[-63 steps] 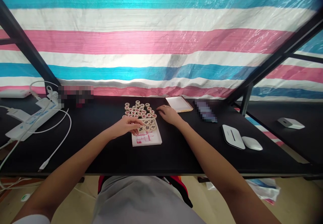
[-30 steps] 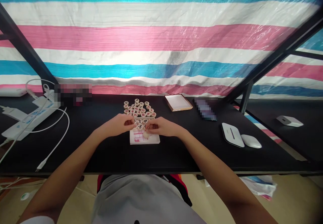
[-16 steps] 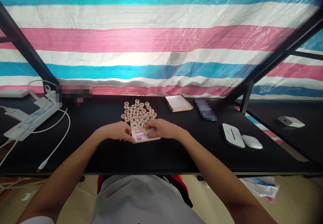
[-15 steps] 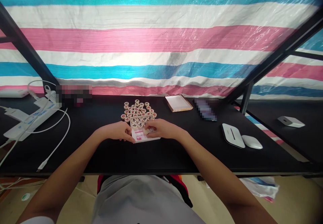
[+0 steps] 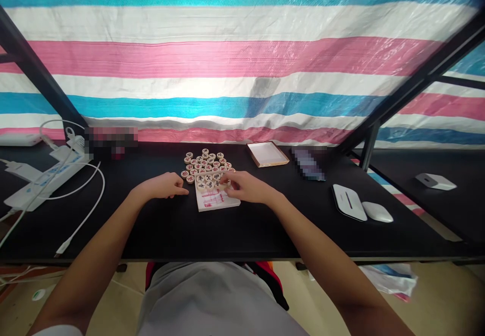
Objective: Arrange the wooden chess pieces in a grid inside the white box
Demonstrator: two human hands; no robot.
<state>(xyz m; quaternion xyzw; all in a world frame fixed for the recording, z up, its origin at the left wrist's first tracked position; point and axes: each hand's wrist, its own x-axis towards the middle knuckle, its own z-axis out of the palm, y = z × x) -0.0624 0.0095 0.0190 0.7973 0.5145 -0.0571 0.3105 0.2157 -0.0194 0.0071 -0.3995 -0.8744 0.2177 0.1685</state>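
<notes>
Behind the front edge of the tabletop (image 5: pixel 182 232), our left hand (image 5: pixel 164 185) curls beside the white tray (image 5: pixel 222 204); our right hand (image 5: pixel 247 186) covers some round pieces (image 5: pixel 209 178); either's grip we cannot tell.

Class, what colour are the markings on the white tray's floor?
Pinkish-red markings, clearest in the head view.

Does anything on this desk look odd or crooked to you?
Slightly: the white tray sits askew to the front edge of the desk, and messy red marks cover part of its floor. Nothing looks spilled or broken.
</notes>
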